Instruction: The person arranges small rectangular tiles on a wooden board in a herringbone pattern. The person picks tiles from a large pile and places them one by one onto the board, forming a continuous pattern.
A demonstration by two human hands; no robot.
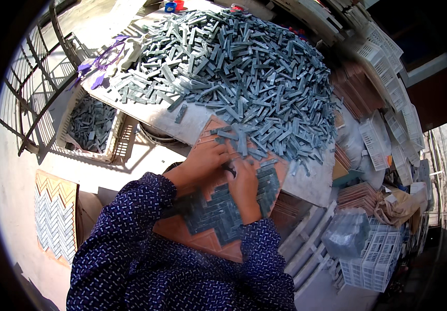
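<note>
An orange mould tray (210, 241) leans against the worktable edge in front of me. Grey-green stone strips (218, 212) fill its lower part in a zigzag herringbone pattern. My left hand (202, 163) rests on the tray's upper middle with fingers curled over the grooves. Beside it, my right hand (244, 184) presses on the strips, fingers pinched near a small dark piece; what it grips is too small to tell. A big heap of loose grey strips (244, 72) covers the table (311, 181) just beyond the tray, some spilling onto the tray's top.
A white crate (91, 124) of grey strips sits on the floor at left, beside a metal railing (37, 88). A finished herringbone sheet (55, 217) lies at lower left. White plastic trays (379, 140) and crates (371, 259) stack at right, with orange moulds (358, 197).
</note>
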